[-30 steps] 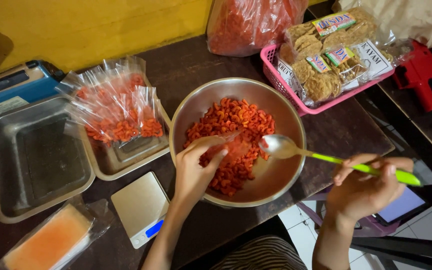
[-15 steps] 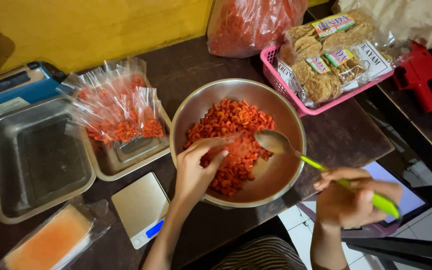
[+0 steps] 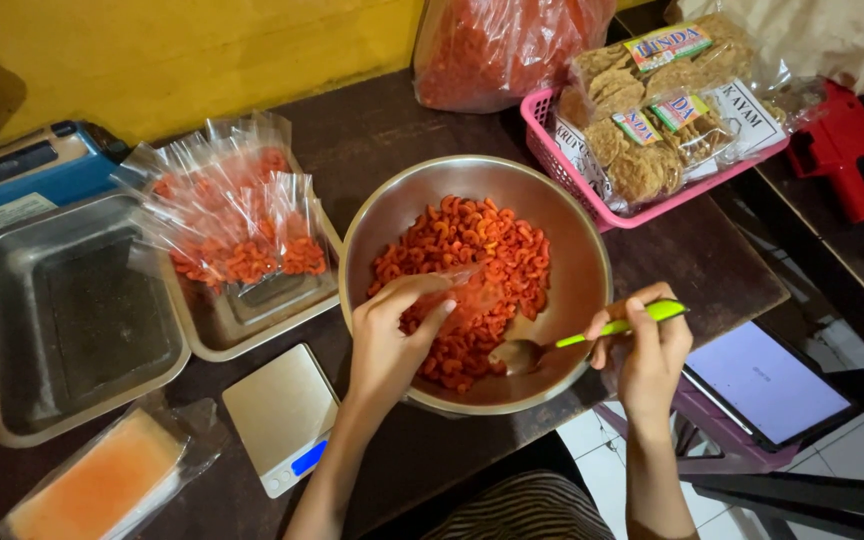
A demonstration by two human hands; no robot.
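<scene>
A round steel bowl (image 3: 572, 215) in the middle of the dark table holds a heap of orange-red curled snacks (image 3: 472, 270). My left hand (image 3: 392, 335) reaches into the bowl and holds a small clear plastic bag (image 3: 472, 290) open over the snacks. My right hand (image 3: 647, 350) grips the green handle of a metal spoon (image 3: 527, 352), whose scoop rests low in the near side of the bowl, just right of the bag.
Left of the bowl, a metal tray (image 3: 242, 330) carries several filled clear bags (image 3: 237, 220); a larger metal tray (image 3: 12, 330) lies beyond. A small digital scale (image 3: 277, 410), a pink basket of packed crackers (image 3: 552, 115), a blue sealer (image 3: 12, 180) and a tablet (image 3: 762, 380) surround it.
My right hand has drawn the spoon from the bowl's far right rim down to its near side, beside the bag. My left hand stays in the bowl with the bag.
</scene>
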